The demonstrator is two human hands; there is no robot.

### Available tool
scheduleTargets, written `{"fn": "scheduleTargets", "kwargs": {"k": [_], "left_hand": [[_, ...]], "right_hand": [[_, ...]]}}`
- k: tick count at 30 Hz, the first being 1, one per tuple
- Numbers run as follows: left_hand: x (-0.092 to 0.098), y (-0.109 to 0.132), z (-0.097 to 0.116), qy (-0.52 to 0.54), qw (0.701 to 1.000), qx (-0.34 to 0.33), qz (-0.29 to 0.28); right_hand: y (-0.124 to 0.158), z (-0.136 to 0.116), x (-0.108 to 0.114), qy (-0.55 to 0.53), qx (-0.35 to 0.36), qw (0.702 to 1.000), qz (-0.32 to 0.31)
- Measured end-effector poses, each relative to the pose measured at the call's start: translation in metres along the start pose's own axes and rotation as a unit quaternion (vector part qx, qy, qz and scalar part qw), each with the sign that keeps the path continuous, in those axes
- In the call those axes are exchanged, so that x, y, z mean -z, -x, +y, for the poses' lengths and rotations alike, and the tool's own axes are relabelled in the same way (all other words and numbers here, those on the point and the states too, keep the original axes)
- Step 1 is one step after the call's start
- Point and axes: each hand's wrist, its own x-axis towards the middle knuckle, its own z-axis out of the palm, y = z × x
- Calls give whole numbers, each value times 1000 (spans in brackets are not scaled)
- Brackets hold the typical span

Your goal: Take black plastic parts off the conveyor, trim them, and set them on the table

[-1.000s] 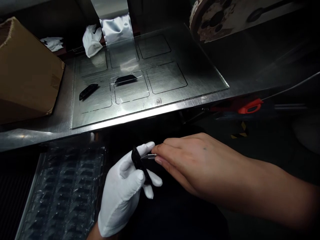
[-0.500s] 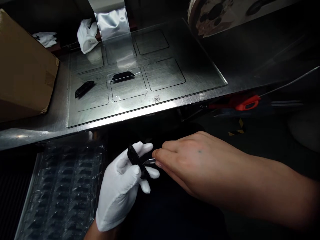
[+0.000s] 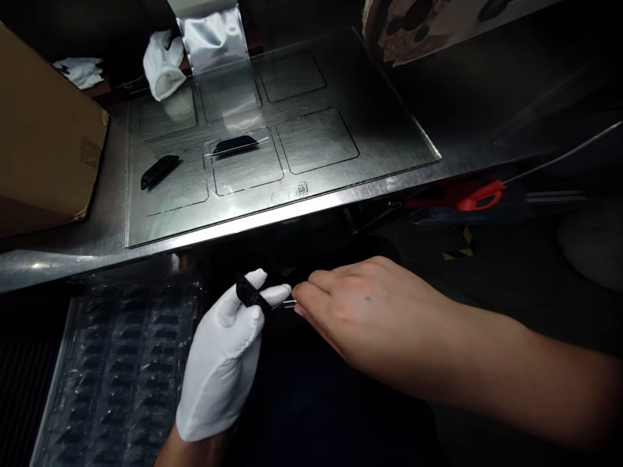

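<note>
The gloved left hand (image 3: pixel 221 363) pinches a small black part (image 3: pixel 247 295) between thumb and fingers, low and near, below the steel bench edge (image 3: pixel 243 224). The bare right hand (image 3: pixel 350 311) has its fingers closed on what seems a thin metal tool (image 3: pixel 285 303), tip at the part. The step looks like fine work on the part; next calls for a steady tip

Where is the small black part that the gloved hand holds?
The small black part is low in the head view, pinched by the gloved left hand, just left of the bare right hand.
</note>
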Motion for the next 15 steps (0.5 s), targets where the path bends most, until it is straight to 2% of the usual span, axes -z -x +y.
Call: {"fn": "scheduleTargets", "kwargs": {"k": [5, 15], "left_hand": [[-2, -3, 2, 63, 998, -9, -9], [-3, -4, 0, 77, 997, -15, -17]], "right_hand": [[1, -2, -1, -5, 3, 1000, -16], [2, -2, -1, -14, 0, 1000, -24]]}}
